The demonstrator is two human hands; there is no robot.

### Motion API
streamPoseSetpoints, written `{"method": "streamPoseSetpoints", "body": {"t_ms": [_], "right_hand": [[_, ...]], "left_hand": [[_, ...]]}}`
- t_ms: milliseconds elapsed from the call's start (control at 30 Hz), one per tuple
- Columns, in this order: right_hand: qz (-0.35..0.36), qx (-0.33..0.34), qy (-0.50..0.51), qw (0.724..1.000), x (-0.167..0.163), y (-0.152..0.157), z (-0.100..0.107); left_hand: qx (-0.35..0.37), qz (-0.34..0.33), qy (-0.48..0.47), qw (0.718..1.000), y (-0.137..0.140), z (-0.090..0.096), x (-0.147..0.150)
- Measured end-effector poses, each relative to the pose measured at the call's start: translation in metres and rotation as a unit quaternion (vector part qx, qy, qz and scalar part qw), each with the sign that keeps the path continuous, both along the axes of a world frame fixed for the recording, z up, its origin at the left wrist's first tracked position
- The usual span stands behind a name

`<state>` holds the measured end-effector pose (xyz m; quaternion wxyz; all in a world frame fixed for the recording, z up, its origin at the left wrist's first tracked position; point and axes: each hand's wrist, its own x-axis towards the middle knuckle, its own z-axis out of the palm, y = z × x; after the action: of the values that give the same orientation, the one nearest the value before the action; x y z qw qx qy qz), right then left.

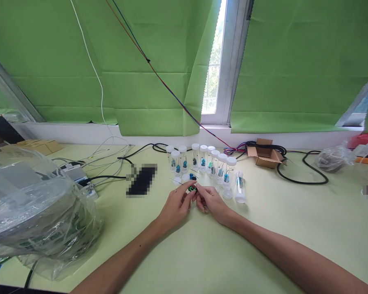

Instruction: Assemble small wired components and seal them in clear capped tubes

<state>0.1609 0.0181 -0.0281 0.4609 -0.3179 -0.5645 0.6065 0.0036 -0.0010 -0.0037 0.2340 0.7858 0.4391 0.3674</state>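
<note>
Both hands meet over the table in the middle of the head view. My left hand [177,206] is closed in a pinch on a small green-and-black part [191,188]. My right hand [214,202] is closed against it, its fingertips pressed together at the part's right side; what exactly they grip is too small to tell. Just beyond the fingers lies a small blue-and-black piece [192,177] with thin wires. Behind it stand several clear tubes [203,155] with white caps, holding blue, black or green pieces. One tube [240,188] lies on its side to the right of my right hand.
A plastic-wrapped reel [43,216] takes up the table's left side, beside a power strip [86,181] and cables. A pixelated dark object [142,181] lies left of my hands. Toward the back right are an open cardboard box [265,156] and a black cable [303,181].
</note>
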Motion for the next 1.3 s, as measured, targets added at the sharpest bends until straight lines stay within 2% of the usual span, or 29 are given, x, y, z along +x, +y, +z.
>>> {"method": "streamPoseSetpoints", "body": {"t_ms": [267, 633, 1300], "right_hand": [[0.022, -0.002, 0.031, 0.999, 0.0036, -0.0033, 0.0060], [0.020, 0.016, 0.030, 0.999, 0.0029, 0.0000, -0.0016], [0.011, 0.013, 0.001, 1.000, 0.0035, -0.0039, 0.0048]], "left_hand": [[0.004, 0.029, 0.005, 1.000, 0.0001, 0.0009, -0.0005], [-0.003, 0.006, -0.008, 1.000, 0.0005, 0.0009, -0.0002], [0.022, -0.003, 0.006, 1.000, 0.0021, -0.0062, 0.0010]]}}
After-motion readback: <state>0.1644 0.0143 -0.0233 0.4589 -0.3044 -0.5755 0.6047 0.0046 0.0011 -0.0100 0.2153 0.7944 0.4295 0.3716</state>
